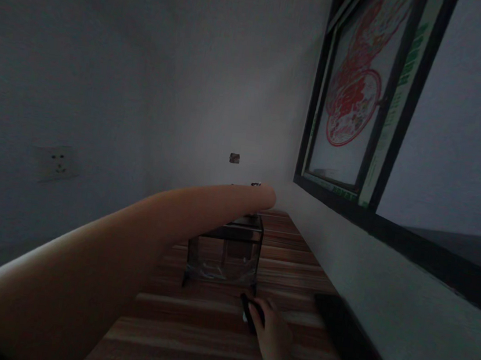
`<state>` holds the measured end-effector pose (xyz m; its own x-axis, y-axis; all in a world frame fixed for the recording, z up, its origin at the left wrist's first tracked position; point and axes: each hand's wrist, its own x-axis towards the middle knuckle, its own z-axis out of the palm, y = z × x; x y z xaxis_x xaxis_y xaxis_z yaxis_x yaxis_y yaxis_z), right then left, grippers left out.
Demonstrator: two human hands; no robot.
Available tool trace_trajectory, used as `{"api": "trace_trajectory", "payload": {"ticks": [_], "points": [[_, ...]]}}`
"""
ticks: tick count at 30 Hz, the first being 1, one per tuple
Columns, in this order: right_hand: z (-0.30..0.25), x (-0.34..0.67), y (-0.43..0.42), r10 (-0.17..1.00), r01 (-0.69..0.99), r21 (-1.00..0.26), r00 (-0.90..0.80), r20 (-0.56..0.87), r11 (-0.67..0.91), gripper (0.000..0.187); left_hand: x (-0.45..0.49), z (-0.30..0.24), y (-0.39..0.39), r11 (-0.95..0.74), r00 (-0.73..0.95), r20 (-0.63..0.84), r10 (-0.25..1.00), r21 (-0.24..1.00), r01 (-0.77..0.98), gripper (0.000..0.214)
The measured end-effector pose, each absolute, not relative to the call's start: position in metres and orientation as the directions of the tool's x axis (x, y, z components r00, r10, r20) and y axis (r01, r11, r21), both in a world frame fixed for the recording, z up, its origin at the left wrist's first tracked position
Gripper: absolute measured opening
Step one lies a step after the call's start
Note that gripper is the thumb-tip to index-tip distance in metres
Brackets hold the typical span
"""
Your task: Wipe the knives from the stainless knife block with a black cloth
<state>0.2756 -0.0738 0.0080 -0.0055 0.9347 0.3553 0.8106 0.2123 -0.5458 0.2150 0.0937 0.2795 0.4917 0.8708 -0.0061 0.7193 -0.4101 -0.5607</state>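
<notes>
My left arm stretches across the view, and my left hand (267, 197) is above the far end of a black-framed stand (225, 236) with see-through sides. The fingers of that hand are hidden, so what it holds or touches cannot be made out. Something small and dark shows just above it. Lower down, my right hand (272, 330) is closed around a small black oblong object (249, 314), low over the table in front of the stand. A pale spot shows at that object's left edge; its exact kind is unclear in the dim light.
The wood-striped table (186, 337) runs back to the wall. A flat black slab (352, 340) lies along its right side. On the right wall is a dark-framed window (356, 95) with red decoration. A wall socket (56, 163) is at the left.
</notes>
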Motion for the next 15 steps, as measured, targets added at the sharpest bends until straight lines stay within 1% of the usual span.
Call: {"api": "trace_trajectory", "payload": {"ticks": [4, 8, 13, 15], "points": [[0.010, 0.276, -0.075, 0.935, 0.811, -0.547, 0.001, 0.355, 0.207, 0.035, 0.211, 0.270, 0.103, -0.440, 0.513, -0.032, 0.858, -0.562, 0.700, 0.033], [0.010, 0.277, -0.074, 0.933, 0.806, -0.554, 0.005, 0.360, 0.209, 0.034, 0.210, 0.266, 0.104, -0.464, 0.542, -0.025, 0.840, -0.552, 0.693, 0.031], [0.008, 0.277, -0.074, 0.943, 0.805, -0.558, -0.003, 0.334, 0.200, 0.035, 0.211, 0.263, 0.096, -0.466, 0.566, 0.048, 0.823, -0.513, 0.721, 0.023], [0.009, 0.277, -0.074, 0.946, 0.809, -0.556, 0.000, 0.325, 0.191, 0.035, 0.208, 0.261, 0.093, -0.476, 0.588, 0.096, 0.803, -0.490, 0.730, 0.024]]}}
